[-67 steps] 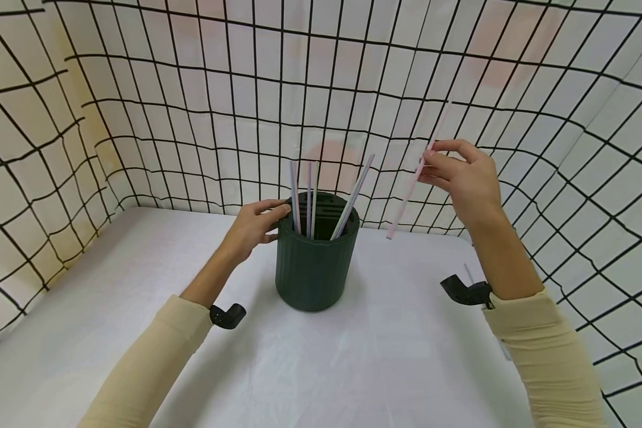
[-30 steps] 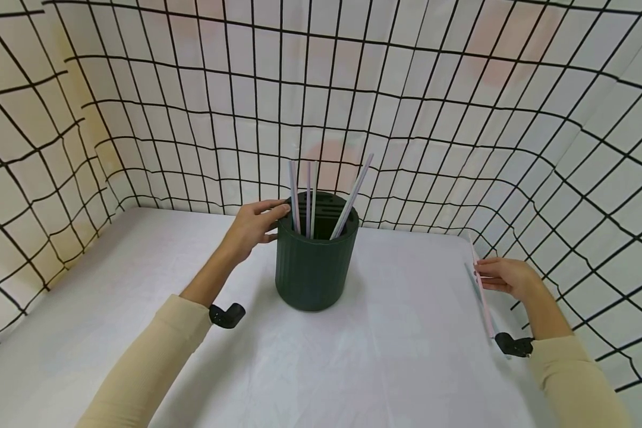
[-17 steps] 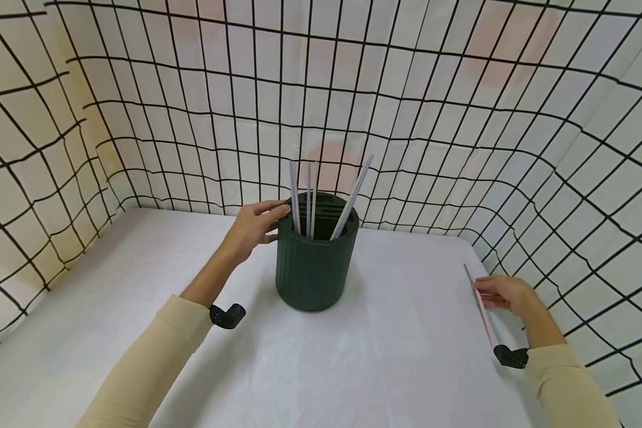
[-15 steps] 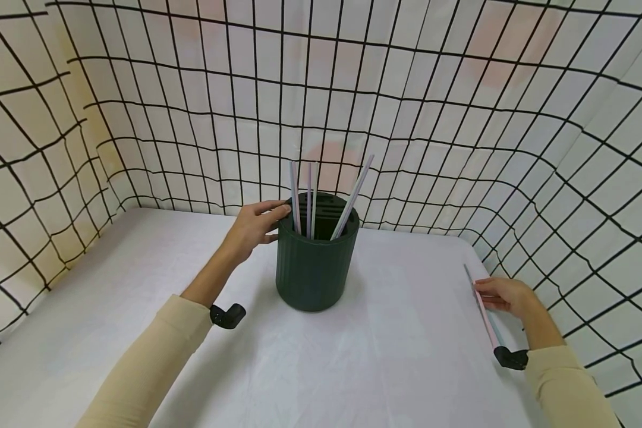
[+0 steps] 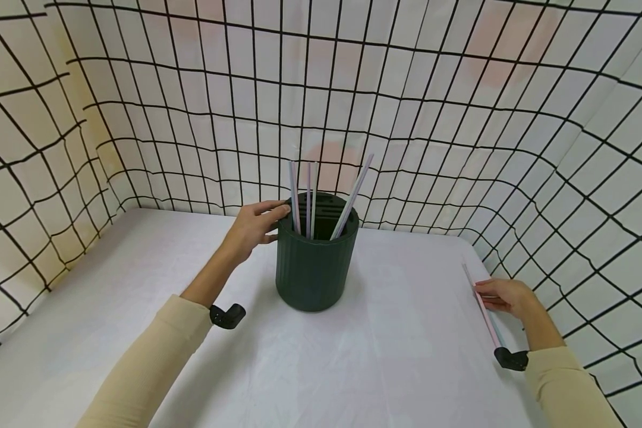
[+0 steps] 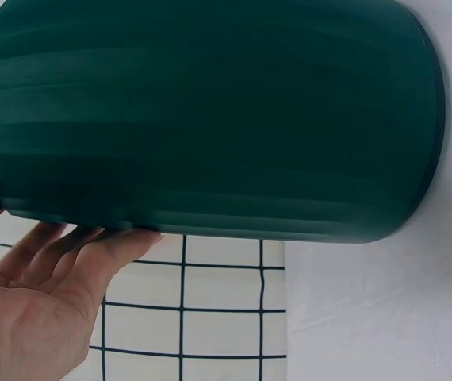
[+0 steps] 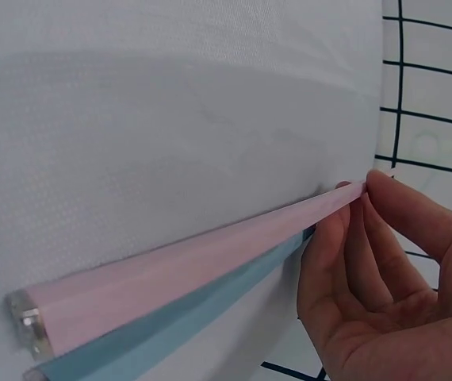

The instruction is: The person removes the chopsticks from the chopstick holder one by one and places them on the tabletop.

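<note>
A dark green ribbed holder (image 5: 315,267) with slots at the back of its top stands upright on the table. My left hand (image 5: 249,230) holds it at the left rim, and in the left wrist view the fingers (image 6: 107,250) lie along its side wall. Several thin pale sticks (image 5: 351,199) lean inside it. At the right table edge my right hand (image 5: 505,296) pinches a slim pink stick (image 7: 186,258) between thumb and fingers, low over the table. A slim blue stick (image 7: 170,332) lies alongside the pink one, partly hidden by it and the hand.
Black wire grid panels (image 5: 331,107) with white sheeting behind stand along the back and both sides. A white cloth (image 5: 353,368) covers the table. A small black wrist camera (image 5: 227,316) sits at the left cuff, another (image 5: 510,358) at the right.
My right hand has brought the pink stick from beside the holder, in the air, down to the blue stick at the right edge, then barely moved. My left hand has stayed on the holder.
</note>
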{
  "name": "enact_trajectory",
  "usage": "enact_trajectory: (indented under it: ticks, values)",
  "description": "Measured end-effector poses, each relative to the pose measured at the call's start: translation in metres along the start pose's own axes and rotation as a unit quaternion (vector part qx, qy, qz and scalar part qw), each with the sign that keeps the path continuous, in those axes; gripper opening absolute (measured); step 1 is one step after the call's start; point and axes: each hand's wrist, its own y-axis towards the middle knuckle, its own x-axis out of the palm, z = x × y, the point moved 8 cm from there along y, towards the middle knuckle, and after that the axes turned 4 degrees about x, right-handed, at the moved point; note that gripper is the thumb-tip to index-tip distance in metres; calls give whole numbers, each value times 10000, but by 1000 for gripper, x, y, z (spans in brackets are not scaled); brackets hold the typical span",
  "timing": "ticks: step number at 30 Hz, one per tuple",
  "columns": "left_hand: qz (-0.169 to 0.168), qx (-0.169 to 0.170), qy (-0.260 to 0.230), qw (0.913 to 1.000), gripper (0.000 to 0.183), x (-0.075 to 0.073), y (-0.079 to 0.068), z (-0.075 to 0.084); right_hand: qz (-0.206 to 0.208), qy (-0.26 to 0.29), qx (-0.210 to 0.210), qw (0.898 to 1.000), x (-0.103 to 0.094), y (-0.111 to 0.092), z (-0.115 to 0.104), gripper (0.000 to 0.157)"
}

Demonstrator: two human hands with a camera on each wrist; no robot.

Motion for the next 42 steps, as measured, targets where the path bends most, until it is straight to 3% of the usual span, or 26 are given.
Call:
enact_trajectory:
  ticks: [20, 27, 32, 38, 42]
  values:
    - [-47, 59, 3, 10000, 51, 2, -1, 3, 165, 278, 0, 9995, -5, 3, 6, 23]
    - [-38, 74, -9, 10000, 51, 1, -1, 3, 296, 238, -158, 9992, -7, -5, -7, 22]
    - [-34, 94, 13, 9999, 51, 1, -1, 3, 186, 259, -568, 9979, 6, -17, -41, 8]
    - [-28, 59, 21, 10000, 52, 0, -1, 1, -110, 388, -1375, 9897, 42, -40, -108, 46]
    - [-18, 57, 7, 10000, 51, 0, -1, 0, -84, 74, -1836, 9829, 74, -60, -155, 51]
